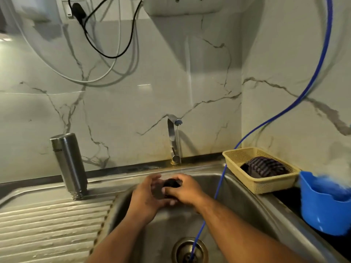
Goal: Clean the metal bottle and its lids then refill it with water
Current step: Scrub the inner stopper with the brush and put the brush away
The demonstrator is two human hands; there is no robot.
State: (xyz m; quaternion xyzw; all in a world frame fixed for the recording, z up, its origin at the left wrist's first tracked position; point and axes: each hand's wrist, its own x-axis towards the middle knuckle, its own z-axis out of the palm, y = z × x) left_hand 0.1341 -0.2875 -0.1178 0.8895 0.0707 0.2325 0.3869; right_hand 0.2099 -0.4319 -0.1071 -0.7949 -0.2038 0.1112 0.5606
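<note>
We are noting the left hand (147, 195) and right hand (187, 190) curling fingers (154, 179) round the lid (171, 183) above the sink (235, 204), apparently containing runoff. The metal bottle (69, 164) is standing inverted at the drainboard's (47, 224) back edge, seemingly draining.

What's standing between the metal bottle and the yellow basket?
The head view shows the tap standing between the metal bottle and the yellow basket.

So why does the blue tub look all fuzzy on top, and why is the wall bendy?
Head view: the blue tub sits at the frame's edge, where the picture smears; the wide lens curves the wall; the metal bottle looks sharp; the dark lid held by left hand and right hand is dim and soft.
</note>
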